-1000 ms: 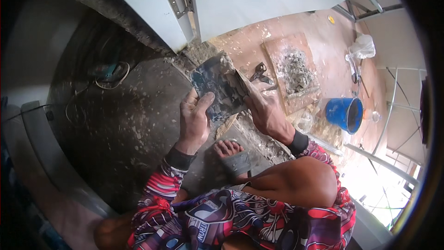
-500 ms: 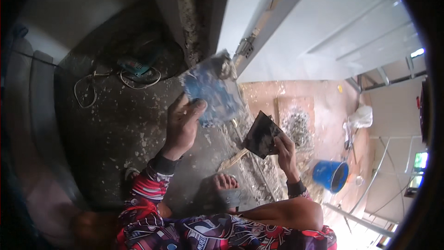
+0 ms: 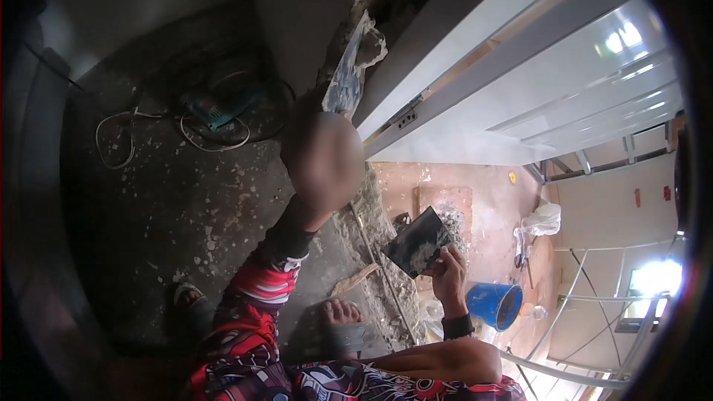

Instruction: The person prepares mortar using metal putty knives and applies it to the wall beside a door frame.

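My left hand (image 3: 324, 162) is stretched forward and looks blurred, its fingers hard to make out. From it rises a thin blue-grey plate (image 3: 346, 78), seen nearly edge-on, with wet pale mortar (image 3: 370, 48) along its far end. The plate is close to the rough gap (image 3: 364, 7) between the wall and the white door frame (image 3: 445, 37). Lower and to the right, my right hand (image 3: 449, 271) grips a dark square plate (image 3: 417, 241) by its edge, thumb on top. Pale mortar smears mark that plate's face.
A white door (image 3: 520, 96) stands right of the frame. Beyond the right hand are a board (image 3: 444, 197) with a mortar heap and a blue bucket (image 3: 494, 306). A green power tool (image 3: 215, 108) with its cord lies on the spattered floor at left. Broken rubble (image 3: 379, 267) crosses the floor.
My left hand has moved forward and right with its plate, which has turned from face-on to nearly edge-on near the gap. My right hand and dark plate appear slightly lower. The view has shifted.
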The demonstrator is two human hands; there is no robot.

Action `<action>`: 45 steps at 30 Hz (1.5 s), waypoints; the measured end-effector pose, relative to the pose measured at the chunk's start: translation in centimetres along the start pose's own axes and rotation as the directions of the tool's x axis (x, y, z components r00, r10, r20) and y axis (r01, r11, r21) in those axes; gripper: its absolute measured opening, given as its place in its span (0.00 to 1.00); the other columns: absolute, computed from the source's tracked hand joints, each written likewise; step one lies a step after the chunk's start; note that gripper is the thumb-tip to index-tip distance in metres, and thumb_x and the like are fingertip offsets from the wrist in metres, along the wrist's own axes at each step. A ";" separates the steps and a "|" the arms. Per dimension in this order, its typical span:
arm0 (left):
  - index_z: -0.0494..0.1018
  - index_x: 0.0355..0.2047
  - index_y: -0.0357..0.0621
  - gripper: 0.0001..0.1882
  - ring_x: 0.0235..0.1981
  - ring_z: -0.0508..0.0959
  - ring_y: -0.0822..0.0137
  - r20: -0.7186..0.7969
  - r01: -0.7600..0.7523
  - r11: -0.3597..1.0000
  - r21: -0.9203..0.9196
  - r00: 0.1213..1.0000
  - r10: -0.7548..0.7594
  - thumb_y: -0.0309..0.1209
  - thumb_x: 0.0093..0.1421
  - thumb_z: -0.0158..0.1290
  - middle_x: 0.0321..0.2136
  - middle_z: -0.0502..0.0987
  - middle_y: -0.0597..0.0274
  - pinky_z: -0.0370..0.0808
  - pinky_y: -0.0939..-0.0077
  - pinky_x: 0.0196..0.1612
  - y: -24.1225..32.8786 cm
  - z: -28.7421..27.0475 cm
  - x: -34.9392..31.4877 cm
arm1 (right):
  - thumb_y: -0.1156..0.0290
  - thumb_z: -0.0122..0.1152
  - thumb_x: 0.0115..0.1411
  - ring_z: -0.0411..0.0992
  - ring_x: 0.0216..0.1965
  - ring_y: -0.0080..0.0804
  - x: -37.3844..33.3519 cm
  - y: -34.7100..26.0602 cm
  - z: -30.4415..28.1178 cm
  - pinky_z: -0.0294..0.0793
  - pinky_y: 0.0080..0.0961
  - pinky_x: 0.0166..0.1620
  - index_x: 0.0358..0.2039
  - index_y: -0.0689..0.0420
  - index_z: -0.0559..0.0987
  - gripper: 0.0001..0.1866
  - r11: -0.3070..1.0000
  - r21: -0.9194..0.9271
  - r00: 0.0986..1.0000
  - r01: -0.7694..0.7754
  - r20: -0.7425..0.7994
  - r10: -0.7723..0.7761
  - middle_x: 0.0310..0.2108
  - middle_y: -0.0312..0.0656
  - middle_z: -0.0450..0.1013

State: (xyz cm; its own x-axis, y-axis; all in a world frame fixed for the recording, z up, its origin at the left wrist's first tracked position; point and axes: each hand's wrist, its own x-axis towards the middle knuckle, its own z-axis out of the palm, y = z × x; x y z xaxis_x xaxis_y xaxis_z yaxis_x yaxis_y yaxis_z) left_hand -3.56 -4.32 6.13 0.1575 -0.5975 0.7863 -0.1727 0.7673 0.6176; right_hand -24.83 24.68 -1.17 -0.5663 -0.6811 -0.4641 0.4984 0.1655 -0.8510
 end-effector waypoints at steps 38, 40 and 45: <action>0.69 0.58 0.40 0.25 0.50 0.74 0.46 0.032 -0.183 0.953 0.242 0.983 0.181 0.17 0.59 0.51 0.52 0.71 0.45 0.71 0.58 0.53 3.8 7.1 3.3 | 0.72 0.49 0.67 0.81 0.28 0.36 0.7 1.2 -2.2 0.86 0.36 0.31 0.36 0.60 0.71 0.05 0.996 0.085 0.991 -0.005 0.135 -0.007 0.33 0.44 0.76; 0.70 0.57 0.40 0.24 0.50 0.74 0.45 0.040 -0.182 0.959 0.216 0.983 0.178 0.16 0.58 0.51 0.52 0.72 0.44 0.71 0.58 0.53 3.1 6.6 3.0 | 0.72 0.49 0.67 0.81 0.29 0.36 0.6 1.0 -1.8 0.86 0.36 0.31 0.36 0.60 0.71 0.05 0.996 0.091 0.990 -0.005 0.141 -0.008 0.33 0.44 0.76; 0.73 0.52 0.38 0.25 0.44 0.76 0.47 0.028 -0.293 0.943 0.160 0.956 0.293 0.18 0.51 0.52 0.50 0.73 0.46 0.75 0.60 0.46 2.7 5.9 1.4 | 0.72 0.49 0.67 0.81 0.29 0.33 0.5 1.2 -2.3 0.85 0.35 0.31 0.42 0.59 0.72 0.07 0.999 0.038 0.990 -0.003 0.140 -0.003 0.34 0.41 0.77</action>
State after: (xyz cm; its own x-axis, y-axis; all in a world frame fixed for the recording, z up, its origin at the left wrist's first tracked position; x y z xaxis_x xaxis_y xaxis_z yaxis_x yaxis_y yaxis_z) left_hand -9.54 -4.53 9.01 0.0728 -0.3531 0.9328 -0.3646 0.8611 0.3544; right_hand -26.02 26.20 -2.96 -0.4702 -0.7747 -0.4228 0.5244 0.1401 -0.8399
